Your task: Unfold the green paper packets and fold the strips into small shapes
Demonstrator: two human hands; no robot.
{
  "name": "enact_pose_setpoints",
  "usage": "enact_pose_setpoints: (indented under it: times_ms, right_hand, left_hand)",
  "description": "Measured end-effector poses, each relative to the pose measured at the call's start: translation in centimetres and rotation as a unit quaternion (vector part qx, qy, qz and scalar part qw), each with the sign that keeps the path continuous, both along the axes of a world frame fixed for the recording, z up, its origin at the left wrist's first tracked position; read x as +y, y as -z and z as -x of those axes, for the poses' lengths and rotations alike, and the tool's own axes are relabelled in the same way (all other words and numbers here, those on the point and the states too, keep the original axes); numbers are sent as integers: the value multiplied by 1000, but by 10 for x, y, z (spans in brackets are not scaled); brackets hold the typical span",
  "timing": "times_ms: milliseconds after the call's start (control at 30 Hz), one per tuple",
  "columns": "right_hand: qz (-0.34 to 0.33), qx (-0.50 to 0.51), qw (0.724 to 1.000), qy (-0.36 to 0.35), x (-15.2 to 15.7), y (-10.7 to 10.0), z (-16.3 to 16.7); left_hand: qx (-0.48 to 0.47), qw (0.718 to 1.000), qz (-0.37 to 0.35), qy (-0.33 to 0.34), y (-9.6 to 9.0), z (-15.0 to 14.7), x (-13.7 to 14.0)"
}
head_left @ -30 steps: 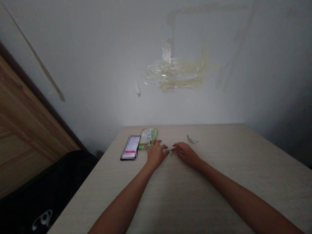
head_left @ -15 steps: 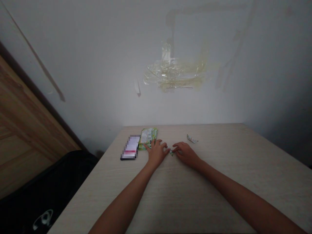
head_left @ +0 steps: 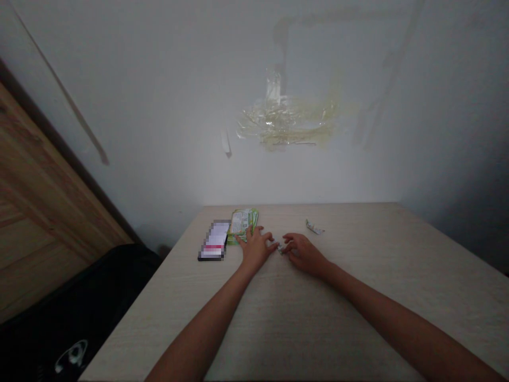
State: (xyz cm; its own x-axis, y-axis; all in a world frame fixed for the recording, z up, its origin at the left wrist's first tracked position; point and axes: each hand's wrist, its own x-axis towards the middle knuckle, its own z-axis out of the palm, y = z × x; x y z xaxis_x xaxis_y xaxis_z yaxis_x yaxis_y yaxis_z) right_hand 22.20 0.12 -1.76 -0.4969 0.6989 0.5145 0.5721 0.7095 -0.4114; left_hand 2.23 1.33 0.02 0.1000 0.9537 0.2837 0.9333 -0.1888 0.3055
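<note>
A small folded wrapper (head_left: pixel 280 248), green and white, lies between my two hands just above the table. My right hand (head_left: pixel 304 252) is closed on its right side, fingers bent and pinched. From the other side, the thumb of my left hand (head_left: pixel 255 249) touches the wrapper's edge. The other left fingers are spread over the near right corner of a stack of green printed packets (head_left: pixel 241 220), with a gap between index finger and thumb. Behind my right hand lies another narrow folded wrapper (head_left: pixel 314 227), apart from both hands.
A phone (head_left: pixel 214 241) with a lit, blurred screen lies left of the packets. The pale wooden table (head_left: pixel 278 329) meets a wall (head_left: pixel 159 106) bearing peeling clear tape (head_left: pixel 286 119). A black bag (head_left: pixel 99 297) and a wooden panel (head_left: pixel 43 201) stand at the left.
The right fingers have shifted slightly over the small wrapper, which now shows less green. My left hand has barely moved. The whole view has shifted a little.
</note>
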Motion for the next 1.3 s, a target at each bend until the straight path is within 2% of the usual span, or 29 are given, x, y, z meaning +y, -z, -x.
enact_pose_setpoints:
  times_ms: [900, 1200, 1300]
  right_hand:
    - [6, -9, 997, -80, -13, -16, 0]
    - [58, 59, 997, 0, -1, -2, -3]
    - [49, 54, 997, 29, 2, 0, -3]
  left_hand:
    - [-8, 1000, 18, -3, -2, 0, -2]
    - [-15, 1000, 10, 7, 3, 2, 0]
    - [-15, 1000, 6, 6, 4, 2, 1]
